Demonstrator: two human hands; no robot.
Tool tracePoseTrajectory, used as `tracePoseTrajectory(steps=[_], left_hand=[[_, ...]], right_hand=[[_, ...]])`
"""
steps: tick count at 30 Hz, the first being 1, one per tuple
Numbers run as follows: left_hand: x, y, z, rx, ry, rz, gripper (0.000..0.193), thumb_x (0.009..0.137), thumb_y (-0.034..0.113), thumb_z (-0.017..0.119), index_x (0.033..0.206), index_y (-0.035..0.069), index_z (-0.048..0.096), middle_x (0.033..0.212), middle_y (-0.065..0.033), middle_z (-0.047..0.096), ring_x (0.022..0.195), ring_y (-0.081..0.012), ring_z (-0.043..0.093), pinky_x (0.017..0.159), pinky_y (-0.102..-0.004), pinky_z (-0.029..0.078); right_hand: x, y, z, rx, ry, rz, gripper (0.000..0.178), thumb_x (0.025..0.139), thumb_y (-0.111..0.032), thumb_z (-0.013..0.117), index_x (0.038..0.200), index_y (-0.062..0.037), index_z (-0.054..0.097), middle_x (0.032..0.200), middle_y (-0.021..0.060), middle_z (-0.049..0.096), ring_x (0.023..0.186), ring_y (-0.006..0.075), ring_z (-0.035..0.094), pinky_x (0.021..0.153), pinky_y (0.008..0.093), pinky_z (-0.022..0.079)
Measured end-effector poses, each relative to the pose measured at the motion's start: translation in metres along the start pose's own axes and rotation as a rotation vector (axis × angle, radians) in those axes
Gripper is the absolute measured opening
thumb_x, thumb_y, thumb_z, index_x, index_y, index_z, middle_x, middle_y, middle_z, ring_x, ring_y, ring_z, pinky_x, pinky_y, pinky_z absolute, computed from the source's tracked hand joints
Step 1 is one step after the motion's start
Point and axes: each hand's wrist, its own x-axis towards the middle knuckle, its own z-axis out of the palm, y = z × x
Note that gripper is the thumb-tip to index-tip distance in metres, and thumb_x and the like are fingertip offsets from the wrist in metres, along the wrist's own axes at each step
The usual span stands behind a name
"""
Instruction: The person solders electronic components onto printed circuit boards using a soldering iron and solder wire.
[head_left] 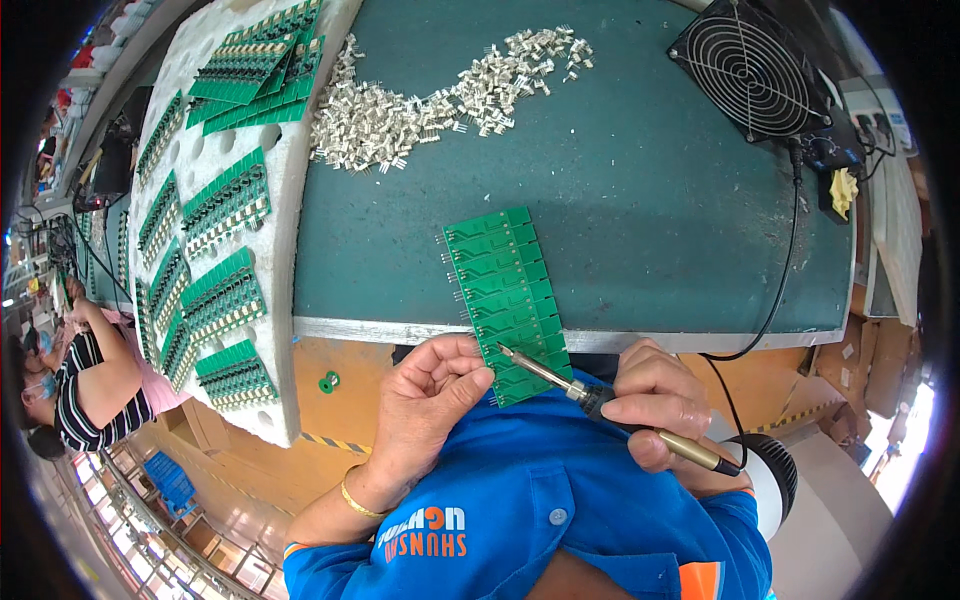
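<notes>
- Gripping the green circuit board [508, 285] low on its left side with the left hand [430, 395], closing thumb and bent fingers on the rim, seemingly to steady it without covering most of its face
- Unable to tell about any thin wire inside that same pinch
- Held across the near edge of the table [640, 220], far end above the tabletop, near end in front of the blue shirt [500, 480], probably for closeness to both hands
- Turned flat face up, with metal pins [456, 280] poking out past the left side, perhaps to keep the joints within reach
- Clasping the soldering iron [594, 400] in the right hand [660, 400], fingers curled around the handle, well back from the metal tip, likely to keep skin off the heat
- Aimed up and leftward, tip over the board's left side near the left fingertips; unable to tell touching from hovering
- Toward the table's far left corner, a heap of white plugs [370, 125], presumably placed there to leave working room in front
- Along the table's left edge, a white foam sheet [285, 310] under spaced rows of other boards [230, 200], maybe for cushioning
- At the far right corner, a black fan [750, 75], possibly for clearing fumes
</notes>
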Motion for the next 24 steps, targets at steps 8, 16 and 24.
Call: tracePoseTrajectory(steps=[8, 16, 24], left_hand=[[-0.001, -0.010, -0.010, 0.000, -0.093, 0.018, 0.021, 0.089, -0.001, 0.064, 0.109, -0.001, 0.060, 0.099, -0.0043, 0.066, 0.089, -0.0068, 0.061, 0.080, -0.0210, 0.050], [-0.001, -0.009, -0.005, 0.015, -0.047, 0.022, 0.013, 0.091, 0.003, 0.063, 0.104, 0.000, 0.062, 0.093, -0.0021, 0.067, 0.085, -0.0051, 0.060, 0.077, -0.0199, 0.048], [0.000, -0.009, -0.006, 0.024, -0.046, 0.032, 0.010, 0.091, 0.004, 0.063, 0.100, 0.000, 0.062, 0.090, -0.0018, 0.067, 0.081, -0.0035, 0.058, 0.072, -0.0186, 0.047]], right_hand=[[-0.010, -0.001, 0.008, -0.106, -0.009, -0.015, 0.031, 0.091, -0.032, 0.062, 0.100, -0.0029, 0.068, 0.073, 0.0090, 0.060, 0.060, 0.0203, 0.054, 0.052, 0.0323, 0.041], [-0.015, -0.005, 0.003, -0.159, -0.103, -0.010, 0.031, 0.089, -0.033, 0.065, 0.104, -0.0050, 0.068, 0.078, 0.0079, 0.059, 0.064, 0.0217, 0.056, 0.058, 0.0343, 0.043], [-0.016, -0.005, 0.004, -0.155, -0.124, 0.009, 0.032, 0.087, -0.034, 0.067, 0.104, -0.0064, 0.069, 0.080, 0.0071, 0.059, 0.066, 0.0219, 0.057, 0.059, 0.0349, 0.044]])
